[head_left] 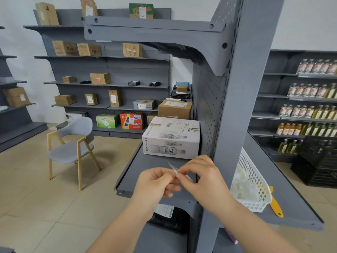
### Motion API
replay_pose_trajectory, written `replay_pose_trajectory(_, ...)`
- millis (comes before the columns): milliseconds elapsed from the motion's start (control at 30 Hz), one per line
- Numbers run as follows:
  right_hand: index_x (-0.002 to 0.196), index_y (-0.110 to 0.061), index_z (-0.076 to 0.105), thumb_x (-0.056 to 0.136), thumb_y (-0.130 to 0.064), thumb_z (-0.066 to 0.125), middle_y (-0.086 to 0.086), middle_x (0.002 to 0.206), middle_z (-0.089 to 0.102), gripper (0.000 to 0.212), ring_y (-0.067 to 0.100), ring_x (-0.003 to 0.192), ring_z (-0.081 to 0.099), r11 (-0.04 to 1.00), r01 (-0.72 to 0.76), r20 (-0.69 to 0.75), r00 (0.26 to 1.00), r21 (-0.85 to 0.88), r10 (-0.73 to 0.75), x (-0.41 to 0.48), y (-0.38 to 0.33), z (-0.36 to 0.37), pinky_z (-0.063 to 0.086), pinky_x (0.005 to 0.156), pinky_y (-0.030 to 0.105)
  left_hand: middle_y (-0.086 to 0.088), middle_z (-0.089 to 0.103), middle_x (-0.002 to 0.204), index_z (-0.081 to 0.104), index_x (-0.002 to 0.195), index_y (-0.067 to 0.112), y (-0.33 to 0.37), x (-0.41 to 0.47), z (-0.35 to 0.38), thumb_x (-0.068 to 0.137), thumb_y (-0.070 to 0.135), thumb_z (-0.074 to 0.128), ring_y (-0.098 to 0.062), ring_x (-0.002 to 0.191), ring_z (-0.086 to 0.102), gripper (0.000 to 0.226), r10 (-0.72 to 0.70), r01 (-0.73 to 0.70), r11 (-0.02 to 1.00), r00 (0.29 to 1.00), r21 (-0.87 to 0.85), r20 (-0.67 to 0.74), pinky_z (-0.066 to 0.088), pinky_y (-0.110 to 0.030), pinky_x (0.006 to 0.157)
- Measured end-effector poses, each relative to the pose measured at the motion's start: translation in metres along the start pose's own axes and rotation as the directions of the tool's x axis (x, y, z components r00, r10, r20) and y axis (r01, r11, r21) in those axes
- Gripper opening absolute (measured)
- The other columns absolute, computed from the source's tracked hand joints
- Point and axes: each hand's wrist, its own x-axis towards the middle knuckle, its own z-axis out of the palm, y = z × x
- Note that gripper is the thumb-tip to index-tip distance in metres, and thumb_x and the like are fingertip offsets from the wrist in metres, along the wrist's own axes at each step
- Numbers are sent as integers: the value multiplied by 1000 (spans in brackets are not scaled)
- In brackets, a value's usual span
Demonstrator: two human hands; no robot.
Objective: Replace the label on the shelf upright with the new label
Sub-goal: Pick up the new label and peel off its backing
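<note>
The grey shelf upright (242,99) rises just right of centre, its face bare where I can see it. In front of it, over the grey shelf board (145,168), my left hand (155,183) and my right hand (198,174) meet, both pinching a small white label (174,168) between their fingertips. The label is thin and seen nearly edge-on, sticking up and to the left from my fingers. I cannot tell whether it is one piece or a sticker with its backing.
A white box of bottles (171,137) stands on the shelf behind my hands. To the right of the upright are a white plastic basket (251,181) and a yellow-handled tool (276,205). A grey chair (73,143) stands on the floor at left.
</note>
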Motion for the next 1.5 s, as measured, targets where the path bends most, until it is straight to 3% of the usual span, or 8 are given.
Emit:
replay_pose_trajectory(400, 72, -26, 69, 73, -22, 72, -21, 68, 61, 5, 2, 86, 52, 998, -65, 50, 997, -26, 66, 1, -3, -11, 37, 76, 7, -6, 72, 57, 74, 73, -2, -4, 4, 8, 80, -8, 55, -14, 52, 66, 21, 171, -170, 981, 985, 92, 2, 47, -21, 44)
replay_pose_trajectory(567, 71, -25, 69, 73, -21, 70, -18, 67, 64, 5, 3, 86, 53, 997, -76, 51, 996, -15, 77, 1, -2, -11, 40, 76, 11, -4, 71, 55, 74, 71, 1, -8, 5, 10, 79, -7, 57, -10, 51, 65, 21, 227, -224, 965, 974, 134, -1, 47, -20, 45)
replay_pose_trajectory(767, 67, -24, 67, 73, -15, 70, -13, 67, 65, 11, 10, 77, 56, 983, -167, -14, 986, 81, 168, -3, -1, -15, 42, 66, 12, -9, 75, 61, 72, 74, -2, -9, 8, 8, 80, -9, 56, -14, 52, 65, 18, 189, -188, 977, 982, 102, 5, 47, -22, 46)
replay_pose_trajectory(933, 61, -19, 64, 71, -7, 67, -7, 62, 65, 15, 5, 52, 54, 931, -308, -55, 944, 196, 324, -8, 4, -24, 42, 52, 13, -11, 75, 66, 70, 74, -1, -10, 10, -2, 85, -4, 54, -12, 52, 60, 20, 56, -58, 997, 998, 47, 41, 46, -20, 46)
replay_pose_trajectory(1100, 59, -15, 64, 72, -4, 66, -11, 48, 56, 17, 2, 43, 45, 881, -408, -45, 902, 238, 430, -17, 10, -36, 37, 45, 11, -13, 73, 65, 68, 68, 6, -12, 17, -5, 84, -2, 54, -16, 51, 58, 23, -21, 21, 1000, 999, 10, 24, 42, -24, 47)
replay_pose_trajectory(1267, 61, -13, 64, 73, -3, 64, -1, 53, 59, 16, 3, 44, 45, 821, -505, -88, 835, 267, 543, -27, 22, -57, 37, 44, 11, -16, 72, 65, 67, 64, 8, -15, 18, 4, 82, -1, 56, -18, 50, 56, 24, -64, 64, 998, 997, 14, 42, 41, -28, 49)
replay_pose_trajectory(1500, 61, -12, 62, 71, -4, 59, 12, 58, 62, 13, 15, 50, 52, 707, -634, -163, 698, 312, 698, -55, 50, -88, 43, 47, 28, -15, 72, 63, 66, 63, 6, -25, 16, 30, 82, -2, 55, -16, 47, 56, 23, -91, 83, 994, 989, 68, 119, 42, -26, 46)
